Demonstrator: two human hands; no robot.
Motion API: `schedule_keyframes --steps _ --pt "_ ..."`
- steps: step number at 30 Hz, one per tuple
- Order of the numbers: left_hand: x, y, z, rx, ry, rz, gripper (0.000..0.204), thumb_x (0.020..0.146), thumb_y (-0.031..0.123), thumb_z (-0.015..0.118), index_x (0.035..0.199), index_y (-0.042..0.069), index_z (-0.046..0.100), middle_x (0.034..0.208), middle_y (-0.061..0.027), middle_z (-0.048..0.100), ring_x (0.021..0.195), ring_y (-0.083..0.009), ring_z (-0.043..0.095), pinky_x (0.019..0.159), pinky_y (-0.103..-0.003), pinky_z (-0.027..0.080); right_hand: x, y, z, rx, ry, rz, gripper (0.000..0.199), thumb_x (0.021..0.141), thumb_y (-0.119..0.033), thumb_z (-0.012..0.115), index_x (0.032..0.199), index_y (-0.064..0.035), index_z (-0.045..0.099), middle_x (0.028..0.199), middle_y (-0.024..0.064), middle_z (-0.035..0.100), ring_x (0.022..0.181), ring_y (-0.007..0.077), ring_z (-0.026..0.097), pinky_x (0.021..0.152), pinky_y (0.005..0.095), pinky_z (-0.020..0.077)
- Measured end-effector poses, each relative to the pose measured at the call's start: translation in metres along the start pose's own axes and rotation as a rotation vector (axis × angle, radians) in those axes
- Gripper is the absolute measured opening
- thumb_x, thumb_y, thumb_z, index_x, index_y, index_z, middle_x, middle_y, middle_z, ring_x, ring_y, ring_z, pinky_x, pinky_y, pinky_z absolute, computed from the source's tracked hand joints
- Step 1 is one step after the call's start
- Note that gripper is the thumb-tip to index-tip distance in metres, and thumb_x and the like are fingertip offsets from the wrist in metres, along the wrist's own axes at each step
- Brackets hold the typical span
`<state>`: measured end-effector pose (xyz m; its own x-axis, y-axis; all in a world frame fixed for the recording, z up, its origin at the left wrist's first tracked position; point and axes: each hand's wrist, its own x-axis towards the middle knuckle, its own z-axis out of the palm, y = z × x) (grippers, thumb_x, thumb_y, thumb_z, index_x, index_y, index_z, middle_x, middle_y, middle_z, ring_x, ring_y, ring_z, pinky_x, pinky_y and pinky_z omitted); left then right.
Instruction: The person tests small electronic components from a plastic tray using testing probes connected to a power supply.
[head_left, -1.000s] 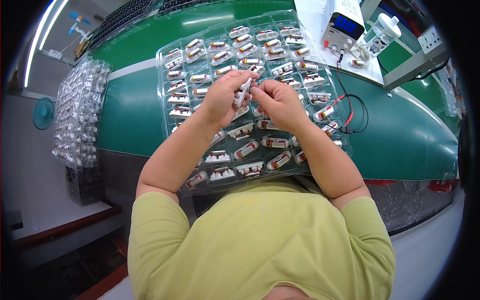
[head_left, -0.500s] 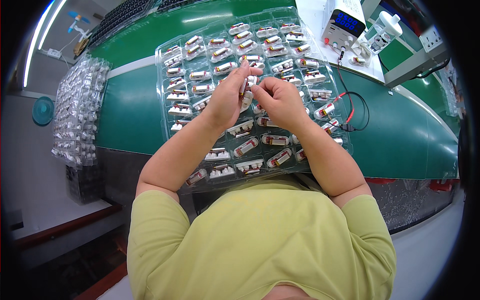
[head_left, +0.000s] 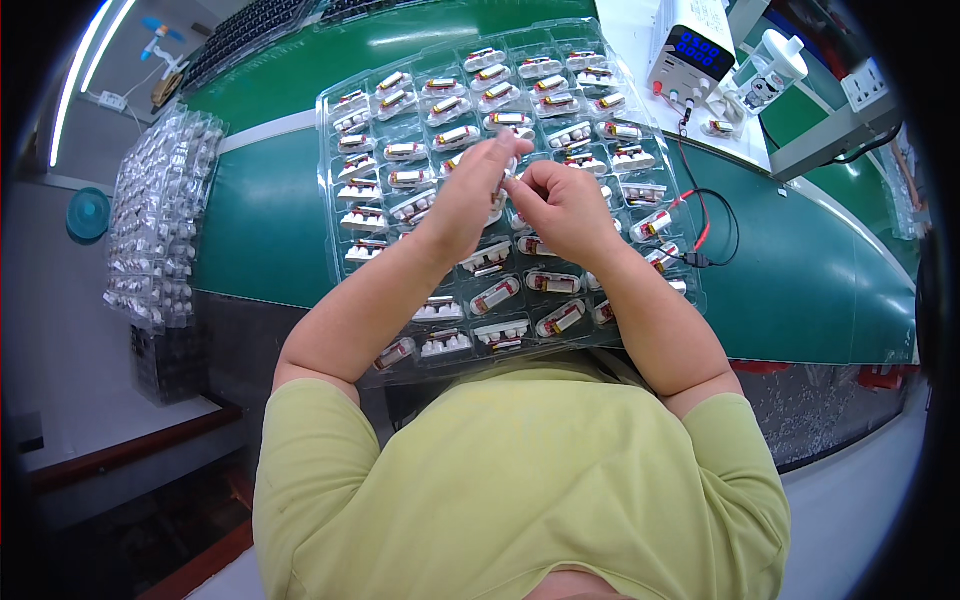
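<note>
A clear plastic blister tray (head_left: 326, 190) lies below my hands, its pockets filled with small white units that carry silver cells and red and yellow wires, such as this white unit (head_left: 495, 294). Over the tray's middle, my left hand (head_left: 468, 198) is closed around one such unit (head_left: 497, 206), hiding most of it. My right hand (head_left: 572, 208) meets it from the right, thumb and forefinger pinched at the same piece. What exactly the right fingertips grip is too small to make out.
A bench power supply (head_left: 690, 50) with a lit blue display stands at the back right. Its red and black leads (head_left: 702, 225) run down beside the tray. A clear jar (head_left: 768, 75) is next to it. Stacked filled trays (head_left: 160, 220) stand left of the green table (head_left: 800, 290).
My left hand has turned further over the unit, covering more of it. The right hand has barely moved, and the whole view has shifted slightly.
</note>
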<state>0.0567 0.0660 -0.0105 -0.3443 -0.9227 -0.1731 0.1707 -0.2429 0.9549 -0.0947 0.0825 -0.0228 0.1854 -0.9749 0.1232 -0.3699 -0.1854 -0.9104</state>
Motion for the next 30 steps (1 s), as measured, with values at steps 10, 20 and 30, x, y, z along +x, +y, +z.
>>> schedule_keyframes --steps 10,20,30 --pt "0.004 -0.005 -0.005 0.562 -0.006 0.300 0.050 0.103 0.041 0.035 0.127 0.002 0.054 0.115 -0.0104 0.051 0.106 -0.0202 0.051 0.096 -0.034 0.040 -0.002 0.008 -0.002 0.075 -0.027 0.047 0.022 0.091 -0.022 0.061 0.083 -0.0024 0.066 0.062 0.0097 0.061 0.052 0.0175 0.056 0.051 0.0331 0.0434" --pt "0.030 0.023 -0.133 1.547 0.342 0.253 0.024 0.069 0.020 0.072 0.089 0.005 0.071 0.094 -0.0141 0.064 0.096 -0.0319 0.060 0.085 -0.040 0.049 0.002 -0.002 -0.007 -0.301 0.371 -0.527 0.009 0.078 -0.010 0.074 0.084 -0.0069 0.068 0.072 0.0071 0.064 0.061 0.0240 0.061 0.052 0.0333 0.0460" --pt "-0.002 0.040 -0.080 -0.064 0.272 0.052 0.022 0.079 0.000 0.066 0.098 0.002 0.055 0.095 -0.0176 0.064 0.078 -0.0232 0.069 0.070 -0.034 0.059 0.000 -0.001 -0.006 -0.194 0.285 -0.392 0.011 0.080 -0.017 0.073 0.084 -0.0073 0.067 0.072 0.0074 0.063 0.064 0.0261 0.062 0.055 0.0359 0.0471"
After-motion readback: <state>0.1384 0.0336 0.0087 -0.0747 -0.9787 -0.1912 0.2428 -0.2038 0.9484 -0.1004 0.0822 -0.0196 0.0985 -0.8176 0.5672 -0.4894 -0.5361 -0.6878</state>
